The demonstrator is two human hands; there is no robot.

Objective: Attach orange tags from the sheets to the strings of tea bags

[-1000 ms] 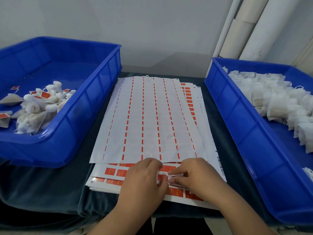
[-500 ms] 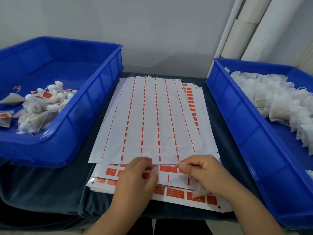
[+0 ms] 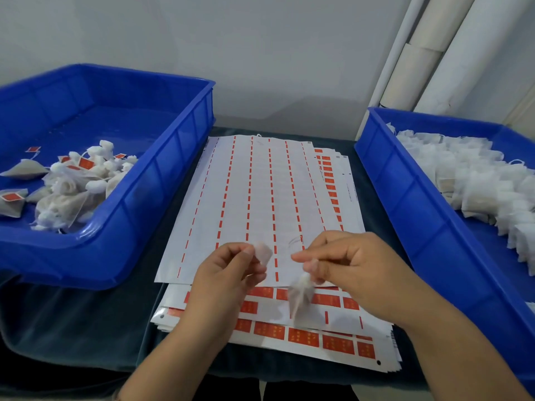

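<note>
Pale grey wall fills the background of the head view, with white rolls [image 3: 428, 53] leaning in the right corner. Below it a dark cloth-covered surface [image 3: 86, 319] carries a stack of sheets [image 3: 260, 198] in the middle; the top sheet is mostly stripped, showing only thin orange dashes, while the sheets beneath poke out at the near edge with rows of orange tags [image 3: 304, 337] still on them.

A left blue bin [image 3: 162, 175] sits beside the stack and holds a small heap of tagged tea bags [image 3: 66, 186] with orange labels on their strings. A right blue bin [image 3: 405, 198] on the other side holds a large pile of untagged tea bags [image 3: 477, 180].

Both hands are raised just above the near end of the stack. The left hand [image 3: 223, 279] has its grip clenched in a pinch on a small pale piece [image 3: 263, 253], blurred, so what it is cannot be told. The right hand [image 3: 356, 267] pinches the top of a tea bag [image 3: 299, 296], which hangs below the fingers over the orange tags. The two hands are close together but not touching, and no string can be made out between them
</note>
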